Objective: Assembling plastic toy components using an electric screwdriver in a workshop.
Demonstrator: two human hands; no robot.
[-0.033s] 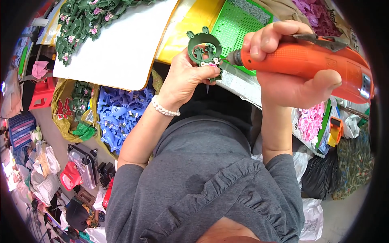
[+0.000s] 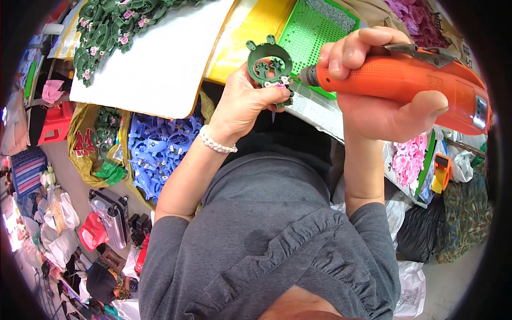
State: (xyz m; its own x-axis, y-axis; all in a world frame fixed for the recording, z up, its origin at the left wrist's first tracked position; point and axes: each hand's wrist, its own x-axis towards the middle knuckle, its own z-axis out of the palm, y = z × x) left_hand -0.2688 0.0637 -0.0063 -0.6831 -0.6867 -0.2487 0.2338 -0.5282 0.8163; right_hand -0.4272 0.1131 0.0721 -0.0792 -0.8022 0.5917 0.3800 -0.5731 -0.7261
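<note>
Near the green tray [image 2: 309, 40], the left hand [image 2: 246, 101] is pinching a green plastic ring [image 2: 269, 49], likely light, stiff and best held by its lower edge, while the right hand [image 2: 368, 114] is gripping a heavier-looking orange screwdriver [image 2: 405, 80].

Head fisheye (left one), facing down, close above grey shirt [image 2: 261, 213].

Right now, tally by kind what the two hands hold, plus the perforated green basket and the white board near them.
Power screwdriver, in the right hand: 1
Green plastic part, in the left hand: 1
Green basket: 1
White board: 1
Total: 4
</note>
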